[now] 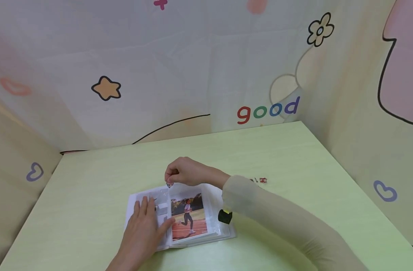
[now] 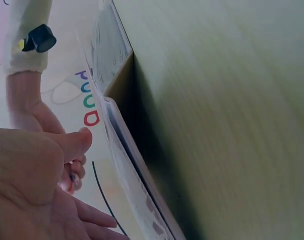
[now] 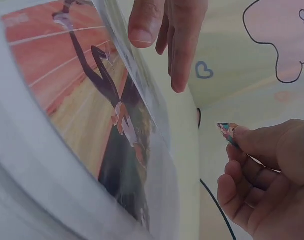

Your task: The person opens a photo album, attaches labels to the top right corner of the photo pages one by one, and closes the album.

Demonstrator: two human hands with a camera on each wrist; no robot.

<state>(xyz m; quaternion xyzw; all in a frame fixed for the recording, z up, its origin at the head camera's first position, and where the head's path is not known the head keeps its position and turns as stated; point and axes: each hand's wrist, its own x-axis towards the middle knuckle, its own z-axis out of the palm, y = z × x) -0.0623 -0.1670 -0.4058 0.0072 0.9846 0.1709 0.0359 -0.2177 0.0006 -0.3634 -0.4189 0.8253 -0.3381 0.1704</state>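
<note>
1. Work in hand: the right hand (image 1: 184,171) pinches a small, flat, multicoloured sticker-like piece (image 3: 226,131) between thumb and fingertips, held up near the album's top edge. It is not yet set down on a page, so this placement looks unfinished.
2. The left hand (image 1: 141,228) lies spread, fingers straight, on the left page, its thumb reaching the photo's near-left edge.
3. Left over: small red-and-white flat pieces (image 1: 263,180) lie on the pale green table (image 1: 91,210), just beyond the right sleeve; judging by that, more may remain.
4. Container: the white, open photo album (image 1: 133,204) with transparent plastic sleeves lies under the left hand. Its right page holds a rectangular colour photo of a runner on a red track (image 1: 189,214); the left page's grey-white contents are partly hidden by the left hand.
</note>
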